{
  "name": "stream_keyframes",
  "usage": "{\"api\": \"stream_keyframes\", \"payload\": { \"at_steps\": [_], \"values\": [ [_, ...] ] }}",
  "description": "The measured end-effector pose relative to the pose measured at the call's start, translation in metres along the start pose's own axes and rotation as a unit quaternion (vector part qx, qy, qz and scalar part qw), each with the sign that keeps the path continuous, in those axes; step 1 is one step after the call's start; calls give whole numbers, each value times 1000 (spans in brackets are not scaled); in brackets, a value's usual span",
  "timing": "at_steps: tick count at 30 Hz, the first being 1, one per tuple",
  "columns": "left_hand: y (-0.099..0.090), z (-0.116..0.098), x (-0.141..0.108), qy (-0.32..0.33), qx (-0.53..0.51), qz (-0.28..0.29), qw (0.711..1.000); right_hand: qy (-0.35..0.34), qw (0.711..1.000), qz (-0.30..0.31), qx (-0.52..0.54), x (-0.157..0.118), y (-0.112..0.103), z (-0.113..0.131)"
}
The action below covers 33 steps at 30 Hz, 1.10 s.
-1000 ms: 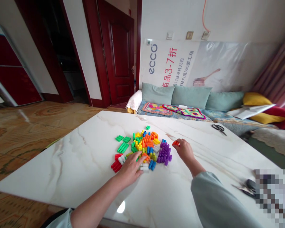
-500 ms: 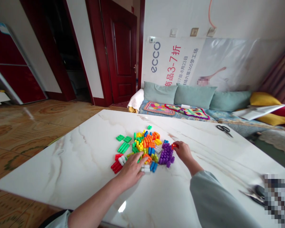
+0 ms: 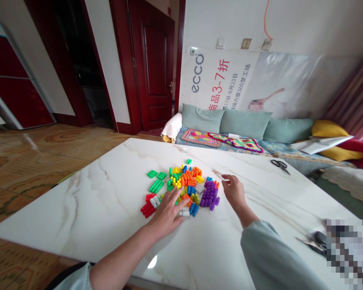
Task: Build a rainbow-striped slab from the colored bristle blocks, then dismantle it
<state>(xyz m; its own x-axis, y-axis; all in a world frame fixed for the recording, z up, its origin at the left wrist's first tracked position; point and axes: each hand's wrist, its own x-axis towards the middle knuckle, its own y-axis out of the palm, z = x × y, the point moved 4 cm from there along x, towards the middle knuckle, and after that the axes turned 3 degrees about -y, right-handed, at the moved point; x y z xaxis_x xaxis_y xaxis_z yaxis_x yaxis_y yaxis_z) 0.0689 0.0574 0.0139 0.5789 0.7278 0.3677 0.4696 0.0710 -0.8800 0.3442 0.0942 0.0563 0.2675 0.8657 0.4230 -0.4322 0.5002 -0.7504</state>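
Colourful plastic pegs lie in a cluster on the white marbled table (image 3: 109,209). My left hand (image 3: 168,210) rests over the cluster's near side, fingers spread, covering some pieces; it grips nothing that I can see. Right of the cluster, my right hand (image 3: 233,189) is apart from the pieces, thumb and fingers parted, with nothing between them. Closest to it are an orange piece (image 3: 218,185) and a block of purple pegs (image 3: 209,195). Red pegs (image 3: 148,208) and green pegs (image 3: 156,186) lie on the left, blue pegs (image 3: 194,209) at the near edge.
Black-handled scissors (image 3: 280,164) lie at the table's far right. A second pair (image 3: 316,243) lies at the near right, beside a pixelated area. Behind the table is a sofa with green cushions (image 3: 246,123).
My right hand has let go of the orange-red piece, which now sits beside the purple pegs, and has drawn slightly right. My left hand's fingers have shifted a little. The view has moved slightly.
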Motion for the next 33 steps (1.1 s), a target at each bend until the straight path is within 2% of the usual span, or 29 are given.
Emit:
{"api": "stream_keyframes", "payload": {
  "at_steps": [3,6,9,12,15,19,22,25,27,29,33],
  "values": [
    [1,-8,-1,27,3,19,999,-39,995,1,95,-18,-16,38],
    [3,-15,-4,67,-1,24,997,-85,975,67,192,-52,-30,91],
    [0,-16,-8,75,-28,-18,997,-147,952,97,250,-93,-46,142],
    [-8,-9,-5,38,-70,-66,995,-183,940,94,272,-126,-57,167],
    [-18,-2,17,12,-90,-95,991,-216,933,87,275,-143,-61,172],
    [-21,-4,82,25,-78,-92,992,-276,919,44,278,-150,-60,167],
    [-4,-9,141,77,-39,-20,996,-292,923,21,248,-151,-56,161],
    [24,-11,186,136,41,89,986,-281,932,14,231,-146,-54,153],
    [42,-10,205,164,85,145,972,-263,937,12,232,-141,-56,146],
    [55,-10,217,182,101,178,962,-240,941,12,237,-136,-59,141],
    [67,-12,230,198,113,216,949,-209,950,11,232,-132,-61,134]
  ]
}}
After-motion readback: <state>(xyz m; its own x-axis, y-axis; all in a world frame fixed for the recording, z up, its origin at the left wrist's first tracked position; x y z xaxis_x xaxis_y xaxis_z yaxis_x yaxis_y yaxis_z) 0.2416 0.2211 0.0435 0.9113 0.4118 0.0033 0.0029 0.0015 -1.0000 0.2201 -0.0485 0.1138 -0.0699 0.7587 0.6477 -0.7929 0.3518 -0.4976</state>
